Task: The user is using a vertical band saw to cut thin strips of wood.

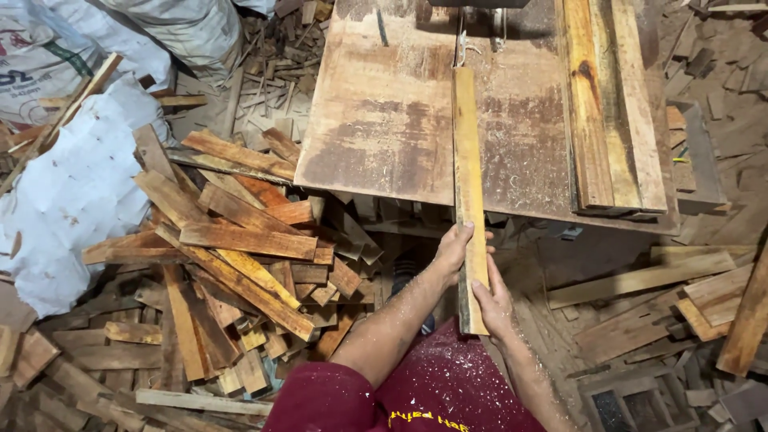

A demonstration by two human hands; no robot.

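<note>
Gripping near end of plank (468,192) w/ both hands, left hand (453,250) clamped on its left edge, right hand (494,302) closed on its right, keeping it flat on saw table (384,120) ahead, lined up w/ blade slot (461,40) beyond, scrap pile (232,264) off left.

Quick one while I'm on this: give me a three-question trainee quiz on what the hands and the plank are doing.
1. True or false: both hands grip the long plank.
2. Which hand is nearer the saw table? A) left hand B) right hand
3. The plank's far end points at the saw ____.

Key: 1 true. 2 A. 3 blade. The heap of offcuts lies on the person's left; more boards are stacked on the table's right side.
</note>
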